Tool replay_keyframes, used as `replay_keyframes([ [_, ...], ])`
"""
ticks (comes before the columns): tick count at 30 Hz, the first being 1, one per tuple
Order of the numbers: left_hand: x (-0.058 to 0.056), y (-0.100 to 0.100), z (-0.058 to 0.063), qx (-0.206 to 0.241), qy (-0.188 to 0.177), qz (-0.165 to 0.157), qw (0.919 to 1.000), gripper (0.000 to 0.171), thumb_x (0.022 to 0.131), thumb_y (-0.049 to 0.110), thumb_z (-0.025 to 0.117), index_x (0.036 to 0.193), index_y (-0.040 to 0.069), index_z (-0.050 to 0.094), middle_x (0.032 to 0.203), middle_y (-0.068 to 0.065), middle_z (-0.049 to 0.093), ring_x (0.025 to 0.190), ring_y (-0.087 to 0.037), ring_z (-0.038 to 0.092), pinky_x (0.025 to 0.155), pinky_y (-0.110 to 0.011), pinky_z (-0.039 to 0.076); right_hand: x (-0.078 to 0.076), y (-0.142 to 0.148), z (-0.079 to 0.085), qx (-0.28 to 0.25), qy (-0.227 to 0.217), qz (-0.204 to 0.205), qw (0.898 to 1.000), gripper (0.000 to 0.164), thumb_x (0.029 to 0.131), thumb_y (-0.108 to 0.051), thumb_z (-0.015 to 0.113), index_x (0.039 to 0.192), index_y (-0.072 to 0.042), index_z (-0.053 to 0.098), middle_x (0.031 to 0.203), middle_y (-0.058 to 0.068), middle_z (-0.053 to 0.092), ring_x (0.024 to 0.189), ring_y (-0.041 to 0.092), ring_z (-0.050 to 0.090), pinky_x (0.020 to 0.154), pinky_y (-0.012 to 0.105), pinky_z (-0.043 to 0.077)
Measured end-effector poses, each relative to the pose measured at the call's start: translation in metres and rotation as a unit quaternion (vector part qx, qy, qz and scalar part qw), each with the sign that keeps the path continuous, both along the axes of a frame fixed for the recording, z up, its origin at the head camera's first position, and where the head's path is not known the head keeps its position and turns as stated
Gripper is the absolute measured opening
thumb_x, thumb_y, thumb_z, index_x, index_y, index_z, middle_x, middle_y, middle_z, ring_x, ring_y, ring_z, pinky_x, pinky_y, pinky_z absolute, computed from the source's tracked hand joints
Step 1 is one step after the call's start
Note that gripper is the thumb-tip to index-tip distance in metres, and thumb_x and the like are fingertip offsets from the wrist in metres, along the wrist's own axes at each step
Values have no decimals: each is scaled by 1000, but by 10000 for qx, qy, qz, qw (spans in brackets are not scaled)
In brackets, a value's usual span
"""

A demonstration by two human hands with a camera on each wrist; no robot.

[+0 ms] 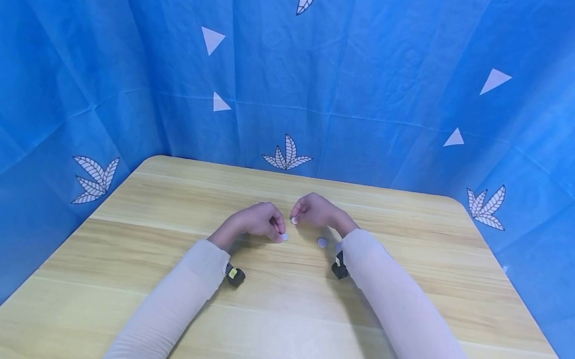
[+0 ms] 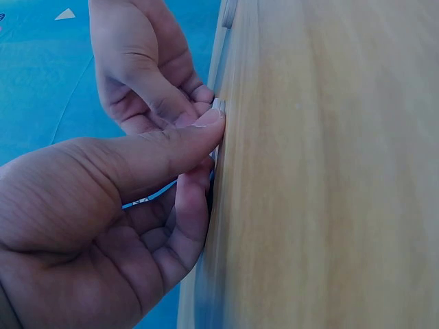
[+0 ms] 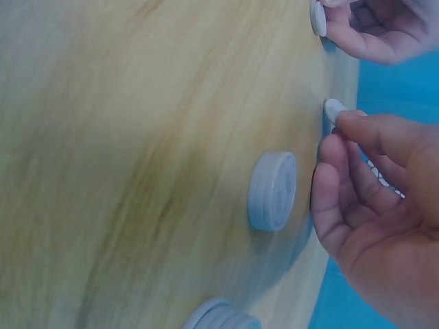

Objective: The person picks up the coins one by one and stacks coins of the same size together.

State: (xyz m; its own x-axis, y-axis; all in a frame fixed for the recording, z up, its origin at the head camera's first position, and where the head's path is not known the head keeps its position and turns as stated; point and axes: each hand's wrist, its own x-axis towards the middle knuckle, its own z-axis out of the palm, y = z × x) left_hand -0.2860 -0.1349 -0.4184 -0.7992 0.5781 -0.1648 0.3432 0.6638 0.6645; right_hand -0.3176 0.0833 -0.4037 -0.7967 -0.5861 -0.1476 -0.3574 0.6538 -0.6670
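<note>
Thumb and fingers of my left hand [image 1: 262, 221] pinch a small white disc [image 1: 284, 237] close over the wooden table. My right hand [image 1: 316, 211], slightly farther back, pinches another white disc [image 3: 334, 110] by its edge, near the tabletop. Both hands face each other with a small gap between them in the head view. Just in front of the right hand lies a short stack of pale discs [image 3: 273, 192]. Part of a second stack [image 3: 221, 317] shows at the bottom of the right wrist view; the right sleeve partly covers it in the head view.
The light wood table [image 1: 273, 316] has rounded far corners. Blue curtains [image 1: 282, 58] with white leaf and triangle prints surround its back and sides. Each wrist wears a black camera, one [image 1: 235, 276] at the left cuff and one [image 1: 340, 266] at the right.
</note>
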Motion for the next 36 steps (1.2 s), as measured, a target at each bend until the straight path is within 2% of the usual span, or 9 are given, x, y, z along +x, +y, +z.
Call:
replay_keyframes([
  [4,0,1,0,-55,6,5,10000,13,83,14,86,91,13,75,85,2,70,82,-14,63,82,-29,53,-1,3,-1,-199,-117,-115,9997,12,92,-4,74,103,-5,74,99,4,74,97,19,64,97,38,52],
  [11,-1,2,-1,-76,-27,24,10000,12,84,15,85,90,14,75,85,3,71,83,-14,64,82,-29,53,-1,7,1,-338,-269,-254,9987,9,93,-3,71,102,-3,74,94,6,74,78,17,61,72,28,54],
  [24,2,2,2,-50,-91,146,9998,13,83,14,85,90,13,75,86,2,70,83,-15,63,82,-30,53,6,9,4,-447,-298,-161,9984,9,92,0,70,100,-3,74,94,6,73,78,17,60,73,28,52],
  [36,2,1,3,7,-69,67,10000,12,84,12,85,90,12,75,85,2,71,82,-14,63,80,-29,53,13,10,6,-531,-244,67,9983,10,91,-2,74,101,0,74,96,9,75,81,16,65,77,28,55],
])
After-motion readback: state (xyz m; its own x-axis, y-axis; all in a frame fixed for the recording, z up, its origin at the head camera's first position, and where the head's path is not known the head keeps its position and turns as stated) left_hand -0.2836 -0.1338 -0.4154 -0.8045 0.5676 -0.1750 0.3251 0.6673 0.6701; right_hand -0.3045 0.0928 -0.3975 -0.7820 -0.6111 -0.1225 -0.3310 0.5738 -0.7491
